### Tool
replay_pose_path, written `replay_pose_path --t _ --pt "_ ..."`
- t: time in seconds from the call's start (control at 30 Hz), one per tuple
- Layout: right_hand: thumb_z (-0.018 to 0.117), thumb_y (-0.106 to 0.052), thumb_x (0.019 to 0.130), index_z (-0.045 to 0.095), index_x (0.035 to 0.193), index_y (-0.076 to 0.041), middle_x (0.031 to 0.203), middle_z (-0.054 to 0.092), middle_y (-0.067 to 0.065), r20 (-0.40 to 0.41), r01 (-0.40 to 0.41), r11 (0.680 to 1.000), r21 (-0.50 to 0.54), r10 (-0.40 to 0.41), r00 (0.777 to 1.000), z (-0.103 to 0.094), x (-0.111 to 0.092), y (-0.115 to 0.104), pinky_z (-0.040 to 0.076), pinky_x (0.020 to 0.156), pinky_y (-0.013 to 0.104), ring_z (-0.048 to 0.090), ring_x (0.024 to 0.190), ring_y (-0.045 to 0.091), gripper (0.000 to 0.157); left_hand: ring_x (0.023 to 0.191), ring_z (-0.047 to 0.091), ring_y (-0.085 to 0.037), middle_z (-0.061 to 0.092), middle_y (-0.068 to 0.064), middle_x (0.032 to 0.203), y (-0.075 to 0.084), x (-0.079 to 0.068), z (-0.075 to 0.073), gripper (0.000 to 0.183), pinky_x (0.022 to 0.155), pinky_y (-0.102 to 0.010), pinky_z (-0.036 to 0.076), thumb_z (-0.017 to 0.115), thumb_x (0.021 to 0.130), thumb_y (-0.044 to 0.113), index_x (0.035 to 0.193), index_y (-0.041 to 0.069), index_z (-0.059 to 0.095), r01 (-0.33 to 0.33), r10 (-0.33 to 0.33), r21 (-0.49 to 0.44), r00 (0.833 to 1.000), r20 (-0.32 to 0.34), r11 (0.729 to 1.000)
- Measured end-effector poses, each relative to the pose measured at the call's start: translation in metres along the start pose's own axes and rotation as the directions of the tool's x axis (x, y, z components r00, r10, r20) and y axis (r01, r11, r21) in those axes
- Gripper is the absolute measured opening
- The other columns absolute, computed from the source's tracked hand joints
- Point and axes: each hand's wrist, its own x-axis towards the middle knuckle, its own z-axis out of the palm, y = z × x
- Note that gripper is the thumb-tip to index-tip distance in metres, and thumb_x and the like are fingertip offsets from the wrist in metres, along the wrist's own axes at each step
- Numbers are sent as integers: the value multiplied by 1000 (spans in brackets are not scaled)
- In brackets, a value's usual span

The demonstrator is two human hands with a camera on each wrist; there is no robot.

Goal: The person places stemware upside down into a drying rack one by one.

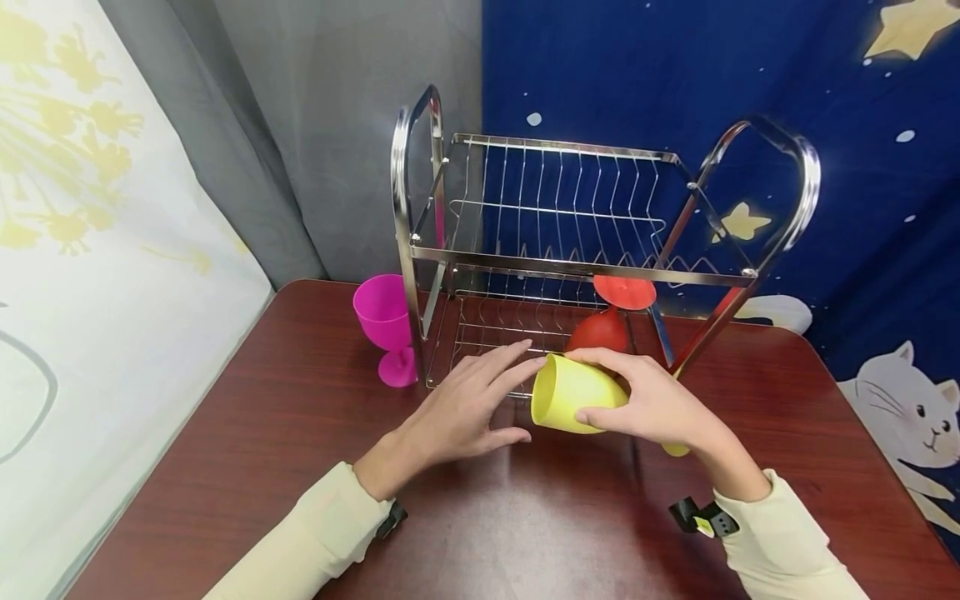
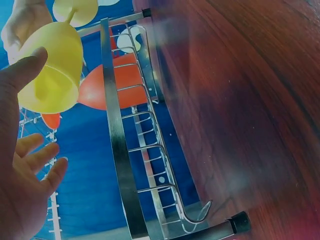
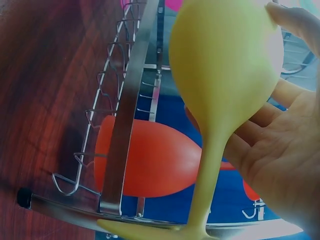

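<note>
My right hand point(image 1: 660, 404) grips a yellow plastic goblet point(image 1: 573, 398) by its bowl, thumb on the near side. The goblet lies tilted in the air, its mouth toward my left hand; the stem and foot show in the right wrist view, below the bowl point(image 3: 225, 65). Beside the rim is my left hand point(image 1: 461, 408), fingers extended and apart, holding nothing. Behind the hands, a red goblet point(image 1: 598, 332) stands upside down on the lower tier of a metal dish rack point(image 1: 495, 262), foot up. In the right wrist view its red bowl point(image 3: 160, 157) sits behind the rack's front bar.
A magenta goblet point(image 1: 382, 312) stands upright on the brown table point(image 1: 300, 367), just outside the rack's left post. The rack's upper wire tier point(image 1: 562, 200) and tall curved side handles rise behind the hands. Grey and blue curtains point(image 1: 720, 67) hang at the back.
</note>
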Motion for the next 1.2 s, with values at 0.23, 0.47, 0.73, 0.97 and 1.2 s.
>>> replay_pose_path --t 0.23,0.47,0.73,0.97,1.2 --pt "80 -36 77 56 132 -27 105 63 -9 19 -3 999 -36 4 1000 6 4 -3 52 70 31 58 86 13 61 139 38 -21 33 -9 156 2 0 3 96 102 -42 44 82 73 49 150 19 34 -35 35 -4 999 7 999" --pt "80 -37 76 58 130 -25 105 64 -10 45 13 997 -76 -10 999 10 7 -4 52 69 27 59 84 10 59 141 36 -20 31 -9 156 5 1 6 96 100 -40 44 82 72 50 149 17 36 -79 79 11 997 11 997" --pt "80 -36 76 59 128 -25 104 64 -11 72 37 996 -84 -31 997 13 9 -8 53 69 26 59 82 8 57 140 37 -22 32 -10 155 10 2 8 98 99 -43 47 83 72 49 151 18 33 -90 91 -24 995 35 996" --pt "79 -39 76 59 130 -23 107 64 -10 80 40 994 -105 -31 996 15 9 -10 52 68 24 58 84 7 59 139 37 -22 37 -13 152 9 1 11 86 106 -39 42 82 76 37 146 13 39 -118 120 -58 992 24 991" --pt "80 -39 76 59 130 -23 108 64 -10 89 51 994 -98 -42 995 14 11 -8 52 68 24 58 85 8 60 135 43 -25 43 -17 145 7 2 13 76 113 -32 34 83 76 33 139 7 47 -200 197 -62 979 -45 978"
